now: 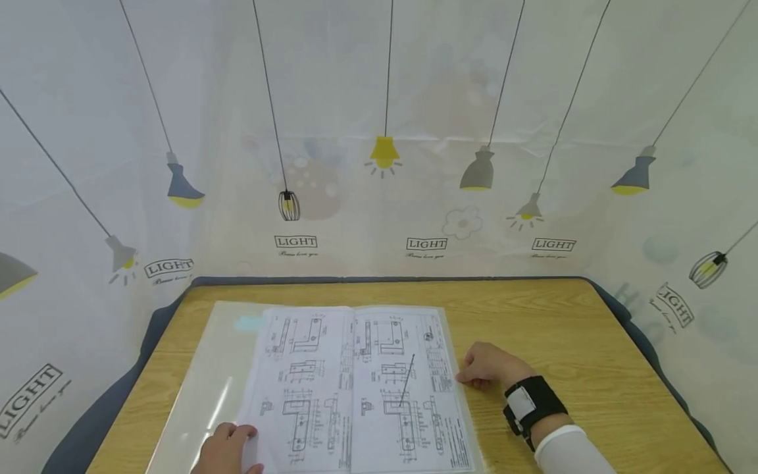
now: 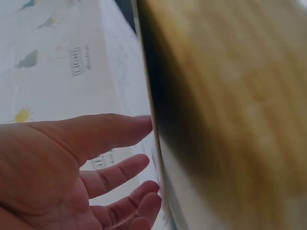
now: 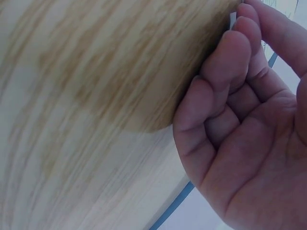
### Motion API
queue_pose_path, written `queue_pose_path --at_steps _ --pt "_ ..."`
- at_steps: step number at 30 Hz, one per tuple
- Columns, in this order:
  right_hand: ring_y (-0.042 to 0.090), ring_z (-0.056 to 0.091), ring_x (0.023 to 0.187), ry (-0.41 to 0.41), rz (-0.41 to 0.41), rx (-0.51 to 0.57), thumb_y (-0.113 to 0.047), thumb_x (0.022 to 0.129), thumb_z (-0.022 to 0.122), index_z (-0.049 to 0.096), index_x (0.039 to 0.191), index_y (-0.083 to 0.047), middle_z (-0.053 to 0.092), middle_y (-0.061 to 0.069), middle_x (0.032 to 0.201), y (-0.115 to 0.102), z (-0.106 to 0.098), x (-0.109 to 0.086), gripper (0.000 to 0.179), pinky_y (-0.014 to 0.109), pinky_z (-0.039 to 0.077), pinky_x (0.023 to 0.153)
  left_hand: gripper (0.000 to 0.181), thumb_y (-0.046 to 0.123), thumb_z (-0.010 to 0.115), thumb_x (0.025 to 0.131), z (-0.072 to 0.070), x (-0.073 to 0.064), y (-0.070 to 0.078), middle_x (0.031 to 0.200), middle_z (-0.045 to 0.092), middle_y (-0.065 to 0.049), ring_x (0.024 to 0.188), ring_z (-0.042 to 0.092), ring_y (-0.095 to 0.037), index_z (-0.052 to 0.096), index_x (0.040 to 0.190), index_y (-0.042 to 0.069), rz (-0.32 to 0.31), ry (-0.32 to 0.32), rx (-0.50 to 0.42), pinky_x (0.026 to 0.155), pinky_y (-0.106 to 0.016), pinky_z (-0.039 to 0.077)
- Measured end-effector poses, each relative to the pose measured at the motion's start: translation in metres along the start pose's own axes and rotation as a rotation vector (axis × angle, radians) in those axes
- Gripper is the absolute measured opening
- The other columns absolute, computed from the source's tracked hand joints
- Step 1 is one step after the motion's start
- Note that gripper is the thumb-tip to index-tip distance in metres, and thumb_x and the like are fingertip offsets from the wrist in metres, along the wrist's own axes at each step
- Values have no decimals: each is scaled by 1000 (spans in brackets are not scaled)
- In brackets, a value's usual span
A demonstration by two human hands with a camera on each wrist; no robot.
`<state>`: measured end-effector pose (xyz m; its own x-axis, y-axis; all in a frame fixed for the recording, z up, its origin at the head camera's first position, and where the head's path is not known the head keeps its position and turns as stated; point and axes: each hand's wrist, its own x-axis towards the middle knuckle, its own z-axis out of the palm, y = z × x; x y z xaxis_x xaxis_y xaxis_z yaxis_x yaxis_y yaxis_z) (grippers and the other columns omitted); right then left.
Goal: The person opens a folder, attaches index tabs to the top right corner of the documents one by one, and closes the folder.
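Note:
A booklet of technical drawings lies spread on the wooden table, with a left page (image 1: 322, 375) and a right page (image 1: 385, 378) side by side in the head view. Under the left page is a glossy, pale cover (image 1: 198, 388). My left hand (image 1: 225, 451) rests at the lower left edge of the left page, its thumb and fingers extended; the left wrist view shows the fingertips (image 2: 152, 187) against the surface. At the right page's outer edge, my right hand (image 1: 491, 365) pinches with thumb and index fingertips, the other fingers curled under the palm (image 3: 268, 143).
The wooden table (image 1: 598, 355) extends right of and behind the booklet, with a dark border along its edges. A pale curtain (image 1: 355, 79) printed with lamps surrounds it. A black band (image 1: 535, 405) circles the right wrist. One thin dark line (image 1: 407, 378) crosses the right page.

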<state>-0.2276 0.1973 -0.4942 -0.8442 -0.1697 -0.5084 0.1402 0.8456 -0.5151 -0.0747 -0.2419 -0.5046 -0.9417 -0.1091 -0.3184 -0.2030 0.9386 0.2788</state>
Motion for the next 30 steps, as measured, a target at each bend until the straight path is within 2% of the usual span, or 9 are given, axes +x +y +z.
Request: queue_pose_path --at_steps 3,6,10,14,16,20,24,26,30 --pt "15 54 53 5 1 -4 -17 80 73 63 64 -7 59 3 58 1 0 0 22 24 42 51 55 25 83 64 -5 -6 9 97 53 -12 79 53 -23 62 110 4 88 112 -26 69 -41 48" --pt "15 54 53 10 2 -9 -18 80 74 63 63 -7 58 3 57 2 1 1 23 24 41 50 55 22 84 61 -9 -11 21 95 54 -10 78 54 -22 63 108 5 162 187 -45 72 -40 47" --pt "15 53 52 12 -7 -12 -18 80 74 63 63 -7 58 2 57 3 3 2 23 24 41 50 52 25 83 64 -12 -17 42 95 55 -7 80 53 -21 64 109 7 214 224 -80 70 -39 47" --pt "15 53 51 12 -15 -17 -18 80 74 63 62 -7 58 2 56 3 3 3 23 24 41 49 53 33 80 70 -12 -20 72 101 55 -4 87 54 -22 62 114 10 270 204 -108 72 -40 49" --pt "15 53 51 11 -13 -21 -18 80 74 63 62 -7 57 2 56 3 3 4 23 24 41 49 54 34 79 72 -12 -19 88 105 56 -5 92 54 -23 61 117 11 320 187 -114 76 -42 49" --pt "14 53 51 5 -10 -27 -19 80 73 63 63 -8 57 1 56 2 2 5 23 24 40 50 58 35 76 76 -9 -17 119 117 55 -7 105 53 -27 56 125 11 411 112 -127 89 -48 47" --pt "14 53 52 10 -8 -35 -18 80 73 63 63 -7 58 2 57 1 1 3 22 24 40 50 63 38 72 80 -8 -11 152 130 50 -7 120 47 -28 51 133 12 476 27 -118 98 -49 42" --pt "15 53 52 14 -7 -31 -17 80 74 63 64 -7 57 2 57 1 0 1 22 24 40 50 64 40 70 82 -9 -8 169 133 48 -7 123 46 -27 49 135 13 524 20 -106 98 -48 42" --pt "14 52 52 14 -16 -13 -17 80 73 63 64 -6 57 2 57 0 0 -1 21 23 39 50 63 43 68 84 -16 -4 199 133 48 -4 120 47 -22 48 136 15 627 49 -38 95 -43 45"
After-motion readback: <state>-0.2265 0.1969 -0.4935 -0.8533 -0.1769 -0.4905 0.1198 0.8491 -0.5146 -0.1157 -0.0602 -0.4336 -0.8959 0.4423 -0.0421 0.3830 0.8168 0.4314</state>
